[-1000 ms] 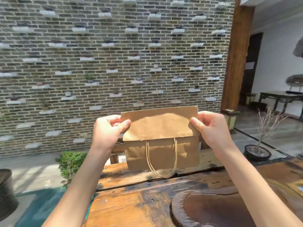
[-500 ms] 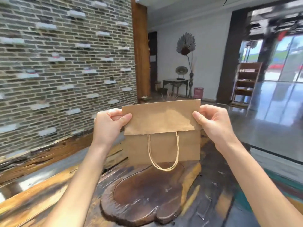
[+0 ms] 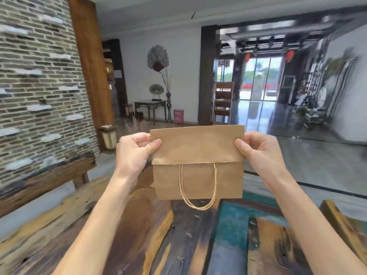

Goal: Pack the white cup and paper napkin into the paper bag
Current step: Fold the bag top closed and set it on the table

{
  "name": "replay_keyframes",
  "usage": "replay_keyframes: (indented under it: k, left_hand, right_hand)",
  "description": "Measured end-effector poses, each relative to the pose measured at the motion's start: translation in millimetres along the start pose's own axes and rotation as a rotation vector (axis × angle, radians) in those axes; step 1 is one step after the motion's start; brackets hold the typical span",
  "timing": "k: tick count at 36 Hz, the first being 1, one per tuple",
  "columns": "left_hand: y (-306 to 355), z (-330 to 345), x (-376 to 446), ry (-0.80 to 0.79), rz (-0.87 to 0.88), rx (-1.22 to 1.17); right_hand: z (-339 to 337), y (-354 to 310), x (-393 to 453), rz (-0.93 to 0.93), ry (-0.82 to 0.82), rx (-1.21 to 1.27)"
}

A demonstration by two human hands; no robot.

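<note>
A flat brown paper bag hangs in the air in front of me, its top part folded down over the front. Two twine handles dangle from under the fold. My left hand pinches the bag's upper left corner between thumb and curled fingers. My right hand pinches the upper right corner the same way. No white cup or paper napkin shows anywhere in the view.
Below the bag lies a dark, rough wooden table with a teal patch at its right. A brick wall and a wooden bench stand at the left. A polished floor stretches beyond towards a small side table.
The view has swung from the brick wall to the right towards the open room. Both hands keep the same hold on the bag, which stays folded in front of me.
</note>
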State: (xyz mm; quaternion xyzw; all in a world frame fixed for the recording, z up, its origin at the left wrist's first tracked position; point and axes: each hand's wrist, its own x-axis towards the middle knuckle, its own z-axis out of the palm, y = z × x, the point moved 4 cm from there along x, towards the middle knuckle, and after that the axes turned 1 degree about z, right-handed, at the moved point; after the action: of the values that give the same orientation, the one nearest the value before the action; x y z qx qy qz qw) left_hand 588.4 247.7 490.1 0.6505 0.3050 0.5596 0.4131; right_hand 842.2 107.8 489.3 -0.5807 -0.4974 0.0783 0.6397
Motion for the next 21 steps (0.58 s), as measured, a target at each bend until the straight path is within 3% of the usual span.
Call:
replay_keyframes:
  k: [9, 21]
  left_hand:
    - [-37.3, 106.3, 46.8, -0.095, -0.011, -0.025]
    - [-112.2, 190.0, 138.3, -0.134, -0.010, -0.052]
  right_hand:
    - [-63.0, 71.9, 54.2, 0.036, 0.084, -0.006]
    - [-71.8, 165.9, 146.7, 0.046, 0.134, -0.060]
